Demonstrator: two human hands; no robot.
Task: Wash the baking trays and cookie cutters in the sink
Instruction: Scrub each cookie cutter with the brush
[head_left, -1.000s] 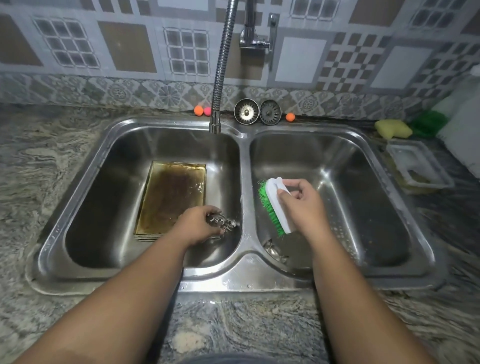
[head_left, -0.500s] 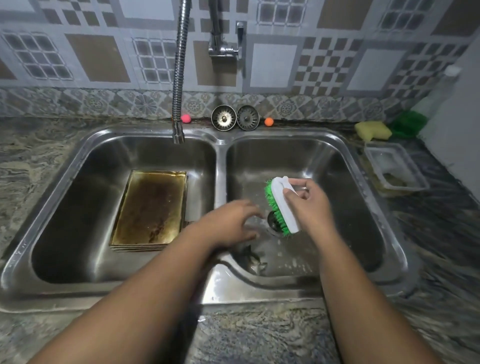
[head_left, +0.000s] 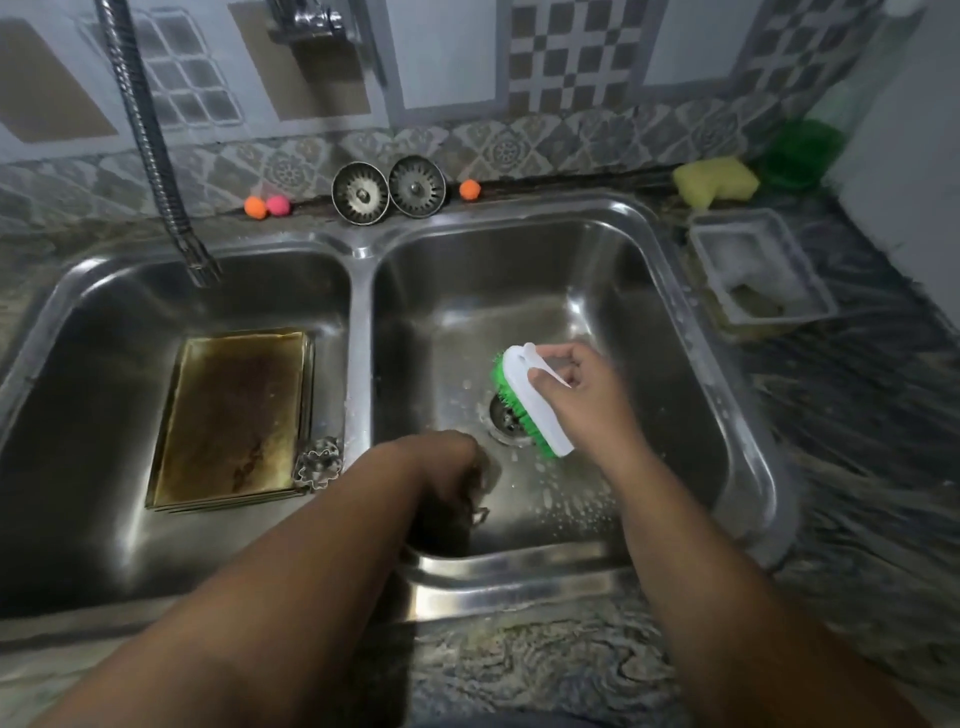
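Right hand (head_left: 576, 395): fingers and thumb are wrapped round the white back of the scrub brush (head_left: 540, 410), with the green bristles facing away from the palm and directly over the drain (head_left: 506, 418). Left hand (head_left: 449, 462): it reaches down into the near corner of the right basin of the sink (head_left: 519, 584), knuckles up and fingertips in deep shadow. Whether they grip anything cannot be determined. A small metal piece (head_left: 480, 513) shows just beyond those fingertips; it may be a cutter, but that is unconfirmed. The baking trays (head_left: 234, 415) lie stacked in the left basin, well apart from both hands, brown with residue and evidently unwashed. A flower-shaped cookie cutter (head_left: 318, 467) rests against their near corner, beside the left forearm.

Risks noted:
- The drain near the right fingers appears to have no strainer, so a small cutter slipping from wet fingers could lodge in it.
- Thin cutter edges could nick the left fingertips, which are working blind in the shadow.
- Soap spatter on the basin floor between the two hands suggests slick surfaces, so the brush could twist in the grip under pressure.
- The forearm could knock the loose cutter as it withdraws.

Not visible:
- the left fingertips and whatever lies under them;
- the number of trays in the stack;
- whether water is running, as no stream can be made out;
- the basin's near wall, hidden under the rim.
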